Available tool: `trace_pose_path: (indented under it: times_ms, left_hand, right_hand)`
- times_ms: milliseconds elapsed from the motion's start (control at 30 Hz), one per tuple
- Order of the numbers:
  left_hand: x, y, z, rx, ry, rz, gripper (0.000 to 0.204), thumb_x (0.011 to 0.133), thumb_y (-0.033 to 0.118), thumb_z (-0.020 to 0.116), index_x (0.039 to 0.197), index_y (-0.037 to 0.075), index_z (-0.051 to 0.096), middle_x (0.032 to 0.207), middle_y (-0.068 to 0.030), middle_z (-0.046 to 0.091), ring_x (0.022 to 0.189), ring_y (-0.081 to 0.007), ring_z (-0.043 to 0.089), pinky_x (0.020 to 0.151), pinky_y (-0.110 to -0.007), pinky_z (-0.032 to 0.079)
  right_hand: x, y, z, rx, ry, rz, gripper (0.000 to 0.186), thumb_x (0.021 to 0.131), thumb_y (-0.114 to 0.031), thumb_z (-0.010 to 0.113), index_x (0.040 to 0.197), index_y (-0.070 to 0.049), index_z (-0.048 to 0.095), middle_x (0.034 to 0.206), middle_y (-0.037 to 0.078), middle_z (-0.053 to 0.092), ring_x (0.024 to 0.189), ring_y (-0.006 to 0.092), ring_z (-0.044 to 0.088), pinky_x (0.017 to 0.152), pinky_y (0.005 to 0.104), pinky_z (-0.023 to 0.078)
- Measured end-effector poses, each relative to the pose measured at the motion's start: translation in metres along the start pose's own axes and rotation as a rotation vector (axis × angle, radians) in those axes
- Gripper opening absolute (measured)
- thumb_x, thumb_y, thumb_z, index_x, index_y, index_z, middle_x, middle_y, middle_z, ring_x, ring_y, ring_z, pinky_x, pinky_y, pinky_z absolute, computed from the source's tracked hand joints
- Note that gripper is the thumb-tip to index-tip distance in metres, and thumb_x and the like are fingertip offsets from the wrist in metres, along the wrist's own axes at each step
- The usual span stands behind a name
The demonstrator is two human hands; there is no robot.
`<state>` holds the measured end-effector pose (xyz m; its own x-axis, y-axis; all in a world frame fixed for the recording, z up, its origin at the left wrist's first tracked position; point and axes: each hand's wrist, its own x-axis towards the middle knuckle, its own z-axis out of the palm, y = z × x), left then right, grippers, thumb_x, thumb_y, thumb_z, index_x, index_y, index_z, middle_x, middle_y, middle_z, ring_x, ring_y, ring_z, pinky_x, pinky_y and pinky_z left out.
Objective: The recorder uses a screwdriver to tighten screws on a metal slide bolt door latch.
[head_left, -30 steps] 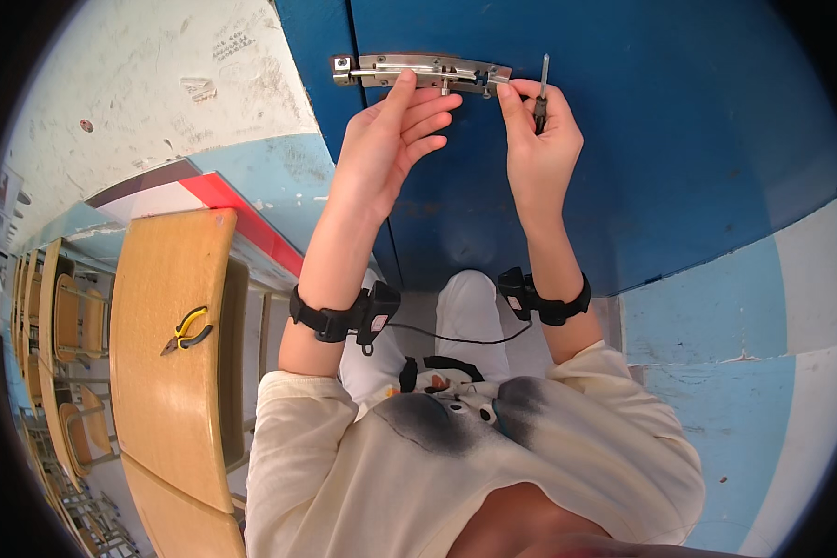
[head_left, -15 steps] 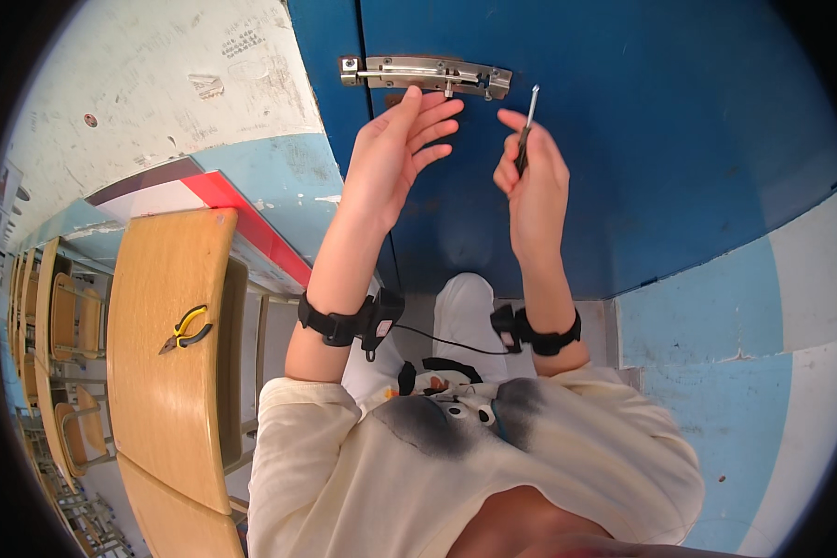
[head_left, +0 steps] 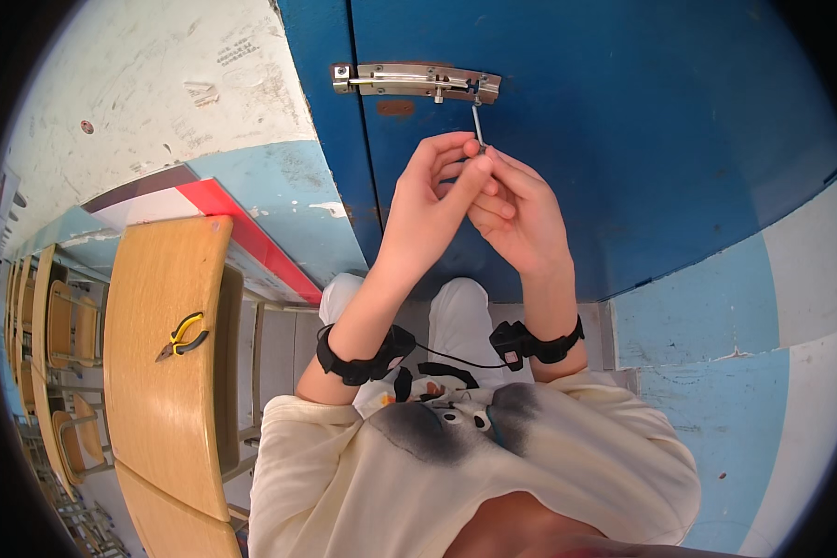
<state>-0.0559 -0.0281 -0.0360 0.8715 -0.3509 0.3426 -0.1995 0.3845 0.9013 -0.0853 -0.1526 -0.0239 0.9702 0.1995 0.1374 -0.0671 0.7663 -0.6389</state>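
A silver barrel bolt (head_left: pixel 395 89) is mounted across the blue door and its left edge strip. Below its right end, my two hands meet around a small screwdriver (head_left: pixel 478 126). Its bare metal shaft points up, with the tip by the bolt's lower right edge; whether they touch I cannot tell. Most of the dark handle is hidden by fingers. My right hand (head_left: pixel 527 216) is closed on the handle. From the left, my left hand (head_left: pixel 428 200) pinches at the same handle, thumb and fingertips against it.
A wooden desk (head_left: pixel 153 391) stands at left, with yellow-and-black pliers (head_left: pixel 184 337) lying on it. Several wooden chairs (head_left: pixel 74 335) are farther left. The blue door (head_left: pixel 642 139) fills the front; a light-blue and white wall (head_left: pixel 707 353) borders it on the right.
My left hand has come down from the bolt and closed at the screwdriver. My right hand has shifted left and slightly down, bringing the screwdriver below the bolt's right end.
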Motion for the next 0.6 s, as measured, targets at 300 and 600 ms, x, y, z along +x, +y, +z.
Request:
trace_pose_path:
  times_ms: [300, 600]
  left_hand:
    - [-0.013, 0.009, 0.007, 0.366, -0.006, 0.211, 0.056, 0.081, 0.011, 0.070, 0.128, 0.003, 0.041, 0.122, -0.0111, 0.054, 0.108, -0.0200, 0.056, 0.090, -0.034, 0.045]
    - [-0.012, 0.011, 0.009, 0.675, 0.073, 0.435, 0.050, 0.076, 0.006, 0.071, 0.121, 0.003, 0.049, 0.124, -0.0130, 0.053, 0.103, -0.0218, 0.058, 0.086, -0.033, 0.048]
  right_hand:
    - [0.002, 0.000, -0.004, -0.018, 0.039, -0.033, 0.022, 0.099, -0.017, 0.040, 0.103, -0.001, 0.054, 0.068, -0.002, 0.044, 0.052, 0.0037, 0.031, 0.048, 0.0186, 0.031]
    - [0.000, -0.001, 0.010, -0.074, 0.062, -0.035, 0.022, 0.098, -0.018, 0.043, 0.103, -0.001, 0.056, 0.077, 0.002, 0.054, 0.064, 0.0095, 0.047, 0.058, 0.0234, 0.040]
